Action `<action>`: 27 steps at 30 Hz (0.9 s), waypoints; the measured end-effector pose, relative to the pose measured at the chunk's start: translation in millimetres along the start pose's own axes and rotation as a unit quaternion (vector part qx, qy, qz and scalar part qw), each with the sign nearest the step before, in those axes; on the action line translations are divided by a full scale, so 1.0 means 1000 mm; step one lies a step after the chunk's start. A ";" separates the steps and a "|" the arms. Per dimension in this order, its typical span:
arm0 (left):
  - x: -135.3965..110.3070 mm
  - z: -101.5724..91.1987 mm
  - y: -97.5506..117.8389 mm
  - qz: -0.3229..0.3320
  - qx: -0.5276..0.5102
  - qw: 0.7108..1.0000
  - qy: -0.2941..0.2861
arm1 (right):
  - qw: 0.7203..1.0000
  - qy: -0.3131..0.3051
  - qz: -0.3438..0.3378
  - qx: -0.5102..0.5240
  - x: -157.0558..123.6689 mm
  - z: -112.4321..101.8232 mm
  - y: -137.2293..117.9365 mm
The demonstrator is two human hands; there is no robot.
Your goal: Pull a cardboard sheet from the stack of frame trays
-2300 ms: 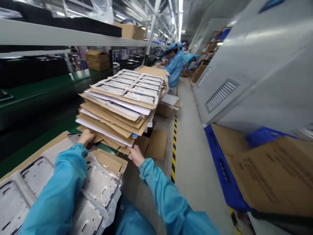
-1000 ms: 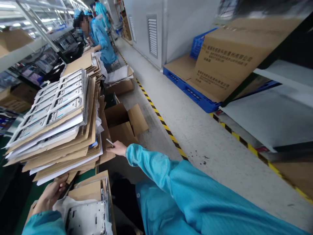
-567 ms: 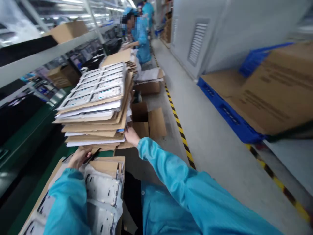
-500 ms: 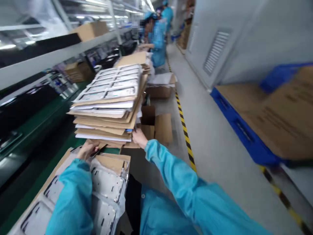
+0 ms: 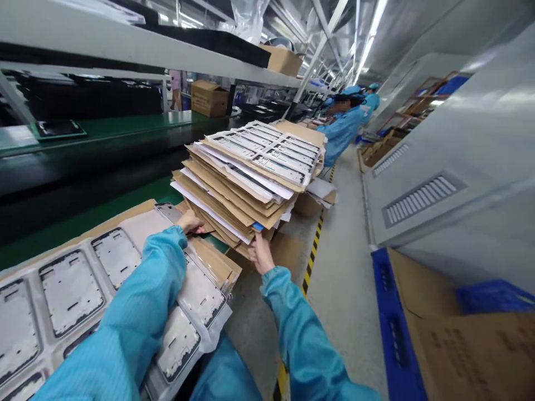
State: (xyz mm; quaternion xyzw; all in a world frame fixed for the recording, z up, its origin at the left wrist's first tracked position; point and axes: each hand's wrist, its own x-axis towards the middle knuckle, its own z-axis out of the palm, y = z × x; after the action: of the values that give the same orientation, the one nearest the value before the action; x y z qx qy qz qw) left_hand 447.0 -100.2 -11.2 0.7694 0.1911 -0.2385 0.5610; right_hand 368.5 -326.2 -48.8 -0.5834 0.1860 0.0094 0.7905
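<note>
A tall, uneven stack of cardboard sheets (image 5: pixel 225 195), with white trays between the layers, stands at the middle. On top lies a white tray of phone frames (image 5: pixel 267 146). My left hand (image 5: pixel 190 221) is closed at the stack's lower near-left corner, fingertips partly hidden at the bottom sheets. My right hand (image 5: pixel 261 253) grips the lower near-right corner, just under a small blue piece (image 5: pixel 257 226). Below my left forearm is another white tray (image 5: pixel 86 250) with several phone frames in its pockets, lying on cardboard.
A green conveyor (image 5: pixel 137 131) runs along the left under a grey shelf (image 5: pixel 200 58). A brown carton (image 5: pixel 209 98) sits beyond the conveyor. Co-workers in blue (image 5: pixel 340 131) are further ahead. On the right are yellow-black floor tape (image 5: pixel 313 250) and a blue pallet (image 5: pixel 393 328) with cardboard.
The view has swung left and tilted, so the stack appears further right. Both hands remain at the stack's lower near corners.
</note>
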 end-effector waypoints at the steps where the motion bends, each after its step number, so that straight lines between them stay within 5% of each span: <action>1: 0.001 0.000 0.000 -0.001 -0.001 1.000 -0.003 | 1.000 -0.011 0.011 0.017 -0.002 0.004 0.001; 11: -0.021 0.017 0.005 0.007 -0.076 0.995 -0.060 | 0.985 -0.105 0.060 0.122 -0.010 0.028 -0.013; 19: -0.036 0.057 -0.007 0.017 -0.170 0.977 -0.130 | 0.978 -0.113 0.045 0.171 -0.004 0.002 -0.017; 27: -0.057 0.119 -0.019 0.015 -0.238 0.962 -0.136 | 0.978 -0.138 0.052 0.146 0.001 -0.021 -0.024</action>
State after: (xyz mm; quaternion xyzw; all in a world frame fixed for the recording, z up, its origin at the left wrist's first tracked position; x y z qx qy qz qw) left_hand 372.0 -209.1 -23.7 0.5768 0.1533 -0.2799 0.7520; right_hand 368.9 -353.7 -32.1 -0.4439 0.1043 0.1039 0.8839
